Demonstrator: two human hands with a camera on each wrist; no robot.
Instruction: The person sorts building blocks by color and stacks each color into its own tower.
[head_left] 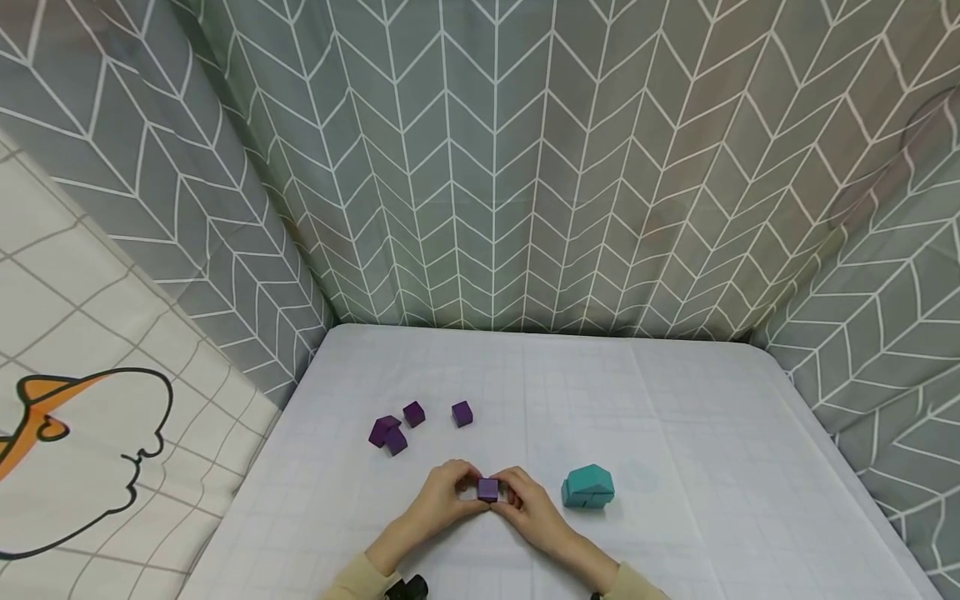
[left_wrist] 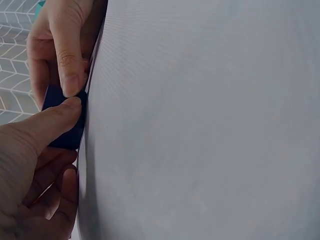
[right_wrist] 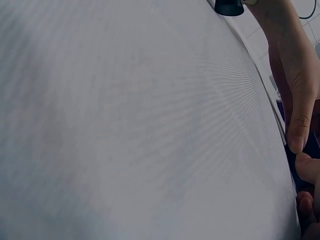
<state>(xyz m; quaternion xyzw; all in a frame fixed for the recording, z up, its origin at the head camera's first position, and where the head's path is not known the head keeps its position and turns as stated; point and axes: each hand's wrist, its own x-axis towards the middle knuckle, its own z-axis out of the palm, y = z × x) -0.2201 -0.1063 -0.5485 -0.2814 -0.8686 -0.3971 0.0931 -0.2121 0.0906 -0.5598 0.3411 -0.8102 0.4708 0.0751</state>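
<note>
A purple block (head_left: 487,490) sits at the front middle of the table, between two hands. My left hand (head_left: 445,502) pinches it from the left, thumb at the near side. From the right, my right hand (head_left: 531,510) holds the same block with thumb and fingers. In the left wrist view the block (left_wrist: 70,134) looks dark blue, and both thumb tips meet on its near face. The right wrist view shows only part of the block (right_wrist: 302,172), behind the thumbs at the right edge.
Several loose purple blocks lie farther back left, including a single one (head_left: 462,414), another (head_left: 414,414) and a touching cluster (head_left: 396,442). A teal block shape with a sloped top (head_left: 588,487) stands right of my right hand. White cloth (head_left: 712,467) covers the table; patterned curtains (head_left: 495,167) surround it.
</note>
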